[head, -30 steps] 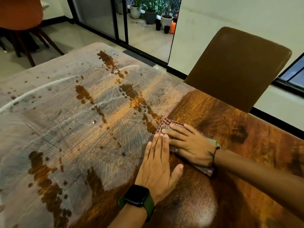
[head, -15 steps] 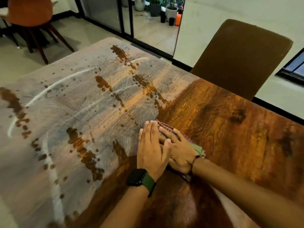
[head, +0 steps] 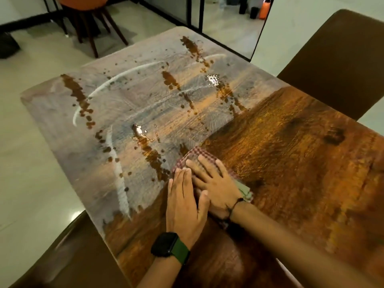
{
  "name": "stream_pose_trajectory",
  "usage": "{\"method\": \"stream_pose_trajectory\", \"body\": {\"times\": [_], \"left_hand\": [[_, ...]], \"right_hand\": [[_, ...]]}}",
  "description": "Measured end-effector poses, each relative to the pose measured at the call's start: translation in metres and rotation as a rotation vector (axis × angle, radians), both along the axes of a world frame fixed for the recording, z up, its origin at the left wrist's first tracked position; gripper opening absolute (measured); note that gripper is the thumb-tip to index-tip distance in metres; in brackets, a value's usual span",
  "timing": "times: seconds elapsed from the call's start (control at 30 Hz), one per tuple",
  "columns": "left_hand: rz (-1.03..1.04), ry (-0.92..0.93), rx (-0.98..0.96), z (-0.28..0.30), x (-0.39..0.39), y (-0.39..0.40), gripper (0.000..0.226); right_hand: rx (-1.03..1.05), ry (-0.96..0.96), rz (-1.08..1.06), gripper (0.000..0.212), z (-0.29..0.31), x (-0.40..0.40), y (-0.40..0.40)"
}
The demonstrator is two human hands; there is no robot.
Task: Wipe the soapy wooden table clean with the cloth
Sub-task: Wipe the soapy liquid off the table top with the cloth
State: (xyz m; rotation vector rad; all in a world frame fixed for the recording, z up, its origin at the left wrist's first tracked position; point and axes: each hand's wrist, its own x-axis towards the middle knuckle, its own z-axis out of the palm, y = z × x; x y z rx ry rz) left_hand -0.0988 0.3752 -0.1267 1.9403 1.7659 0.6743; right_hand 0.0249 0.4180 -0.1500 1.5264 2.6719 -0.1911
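Both hands lay flat on a checked cloth [head: 195, 156] at the middle of the wooden counter [head: 291, 163]. The right hand [head: 214, 183] was spread open with its fingers [head: 204, 165] pressing the cloth down, gripping nothing. The left hand [head: 185, 202] was also open and flat, fingers together, its thumb side overlapping the back of the right hand and its fingertips reaching the cloth's near-left edge. The cloth showed red-and-white checks ahead of the fingers and a paler green corner beside the right wrist.

The cloth sat right on the border between two zones of the counter. To the left and far side, the wood was covered with a grey soapy film [head: 104, 125], crossed by white curved streaks and broken by dark brown wet blotches. To the right and near side, the wood was bare, glossy and orange-brown.

A black watch with a green strap [head: 169, 246] was on the left wrist, and a thin dark cord [head: 234, 204] circled the right wrist. A brown chair back [head: 336, 65] stood at the far right of the counter, another brown chair [head: 68, 252] at the near left, and an orange chair [head: 83, 3] stood well apart on the pale floor.
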Motion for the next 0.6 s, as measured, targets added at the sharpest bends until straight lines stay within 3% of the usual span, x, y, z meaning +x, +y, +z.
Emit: {"method": "stream_pose_trajectory", "body": {"times": [0.1,0.23,0.33,0.43,0.53,0.6], "left_hand": [[0.020,-0.024,0.006,0.005,-0.006,-0.003,0.074],[0.037,-0.067,0.012,0.009,-0.020,-0.015,0.073],[0.088,-0.112,0.001,0.009,-0.029,-0.028,0.074],[0.135,-0.139,-0.003,0.010,-0.038,-0.037,0.080],[0.126,-0.164,-0.001,0.012,-0.040,-0.039,0.066],[0.119,-0.178,0.000,0.018,-0.042,-0.039,0.064]], "right_hand": [[0.011,0.004,0.066,0.056,0.008,0.024,0.016],[-0.091,-0.012,-0.449,0.053,0.023,0.080,0.069],[-0.082,-0.036,-0.551,0.053,0.026,0.061,0.061],[-0.025,-0.032,-0.300,0.055,0.017,-0.013,0.014],[0.069,-0.059,0.050,0.054,0.013,-0.067,-0.034],[-0.033,-0.066,0.145,0.056,0.015,-0.064,-0.030]]}}
